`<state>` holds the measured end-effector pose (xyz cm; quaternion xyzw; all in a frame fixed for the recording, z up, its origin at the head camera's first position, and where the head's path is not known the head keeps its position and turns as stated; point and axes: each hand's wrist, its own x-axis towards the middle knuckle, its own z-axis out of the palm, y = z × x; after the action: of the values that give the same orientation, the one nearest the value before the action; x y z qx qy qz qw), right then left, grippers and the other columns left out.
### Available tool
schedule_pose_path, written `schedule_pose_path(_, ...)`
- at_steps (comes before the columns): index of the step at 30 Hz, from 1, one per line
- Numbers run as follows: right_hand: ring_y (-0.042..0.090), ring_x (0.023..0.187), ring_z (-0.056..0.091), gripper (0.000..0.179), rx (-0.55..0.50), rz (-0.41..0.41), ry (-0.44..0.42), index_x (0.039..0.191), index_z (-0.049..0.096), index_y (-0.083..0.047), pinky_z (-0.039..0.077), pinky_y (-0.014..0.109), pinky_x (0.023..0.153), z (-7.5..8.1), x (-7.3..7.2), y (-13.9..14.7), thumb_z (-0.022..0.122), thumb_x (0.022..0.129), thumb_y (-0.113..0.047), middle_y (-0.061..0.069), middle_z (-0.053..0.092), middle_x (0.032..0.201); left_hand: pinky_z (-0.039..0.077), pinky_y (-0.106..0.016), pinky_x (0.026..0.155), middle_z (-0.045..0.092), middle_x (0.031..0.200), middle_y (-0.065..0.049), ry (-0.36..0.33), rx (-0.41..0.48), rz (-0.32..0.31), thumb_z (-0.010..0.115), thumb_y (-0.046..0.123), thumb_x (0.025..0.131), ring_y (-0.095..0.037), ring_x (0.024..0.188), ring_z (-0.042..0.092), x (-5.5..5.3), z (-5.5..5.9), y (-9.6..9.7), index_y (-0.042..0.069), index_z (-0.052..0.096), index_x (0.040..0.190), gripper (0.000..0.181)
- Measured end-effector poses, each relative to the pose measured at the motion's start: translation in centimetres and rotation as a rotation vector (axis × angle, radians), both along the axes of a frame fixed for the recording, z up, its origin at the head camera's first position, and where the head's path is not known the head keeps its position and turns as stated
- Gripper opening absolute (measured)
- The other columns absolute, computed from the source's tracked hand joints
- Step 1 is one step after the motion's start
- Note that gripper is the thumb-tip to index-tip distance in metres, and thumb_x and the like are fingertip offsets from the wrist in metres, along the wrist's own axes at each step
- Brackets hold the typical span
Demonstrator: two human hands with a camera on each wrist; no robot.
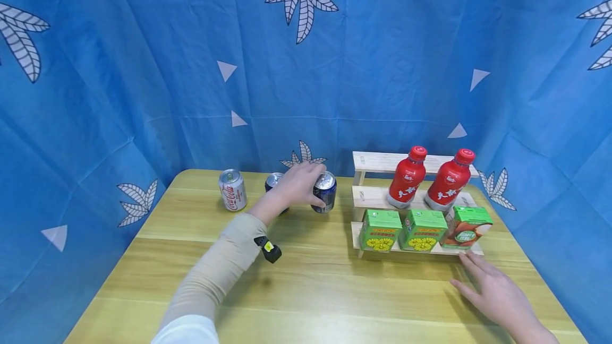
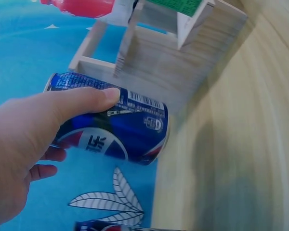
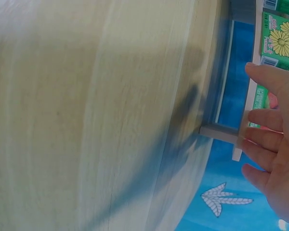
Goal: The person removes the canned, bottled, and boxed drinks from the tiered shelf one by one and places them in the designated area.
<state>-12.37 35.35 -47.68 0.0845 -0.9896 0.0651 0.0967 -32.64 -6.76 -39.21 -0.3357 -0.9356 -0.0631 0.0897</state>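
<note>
My left hand (image 1: pixel 300 183) grips a dark blue Pepsi can (image 1: pixel 325 192), thumb along one side; in the left wrist view the can (image 2: pixel 113 122) shows its printed label and barcode. Just left of that hand stands a second dark blue can (image 1: pixel 273 179), partly covered by the hand. My right hand (image 1: pixel 497 291) is at the front right of the wooden tiered shelf (image 1: pixel 359 196), fingers relaxed and holding nothing. In the right wrist view its fingertips lie by the shelf's lowest step (image 3: pixel 245 120), close to a green drink carton (image 1: pixel 466 227); whether they touch the step I cannot tell.
A silver Coca-Cola can (image 1: pixel 232 191) stands at the back left of the wooden table (image 1: pixel 306 291). Two red bottles (image 1: pixel 406 178) are on the middle step. Two more green cartons (image 1: pixel 380 231) sit on the lowest step. A blue curtain (image 1: pixel 306 68) hangs behind.
</note>
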Motion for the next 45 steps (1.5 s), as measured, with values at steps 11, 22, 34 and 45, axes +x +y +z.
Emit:
schedule_pose_path(11, 0.051, 0.119, 0.051, 0.073, 0.001, -0.011, -0.019, 0.132, 0.055, 0.006, 0.044, 0.063, 0.093, 0.3, 0.1, -0.1, 0.073, 0.083, -0.045, 0.031, 0.051, 0.136, 0.045, -0.042, 0.101, 0.061, 0.126, -0.002, -0.024, -0.033, 0.016, 0.082, 0.056, 0.068, -0.022, 0.117, 0.054, -0.4, -2.1, 0.5, 0.017, 0.045, 0.133, 0.084)
schedule_pose_path(22, 0.051, 0.122, 0.050, 0.074, 0.003, -0.014, -0.031, 0.134, 0.054, 0.004, 0.043, 0.063, 0.093, 0.6, 0.0, -0.2, 0.071, 0.084, -0.047, 0.030, 0.049, 0.139, 0.045, -0.041, 0.099, 0.061, 0.123, -0.002, -0.026, -0.044, 0.029, 0.083, 0.054, 0.069, -0.021, 0.112, 0.053, -0.9, -2.8, 0.3, 0.016, 0.046, 0.130, 0.082)
schedule_pose_path(34, 0.051, 0.119, 0.052, 0.073, -0.004, -0.008, -0.004, 0.132, 0.055, 0.005, 0.044, 0.063, 0.092, 0.3, 0.0, -0.2, 0.073, 0.082, -0.046, 0.030, 0.051, 0.137, 0.043, -0.042, 0.103, 0.060, 0.125, -0.003, -0.047, -0.074, 0.049, 0.081, 0.056, 0.069, -0.022, 0.115, 0.053, -1.5, -3.4, 0.1, 0.016, 0.045, 0.132, 0.083)
schedule_pose_path(45, 0.050, 0.119, 0.052, 0.074, -0.004, -0.011, 0.002, 0.132, 0.056, 0.005, 0.045, 0.062, 0.092, -0.1, 0.0, 0.0, 0.074, 0.081, -0.046, 0.030, 0.051, 0.137, 0.043, -0.043, 0.103, 0.059, 0.129, -0.004, -0.071, -0.076, 0.101, 0.080, 0.058, 0.070, -0.023, 0.118, 0.051, -1.8, -4.1, 0.1, 0.016, 0.042, 0.137, 0.088)
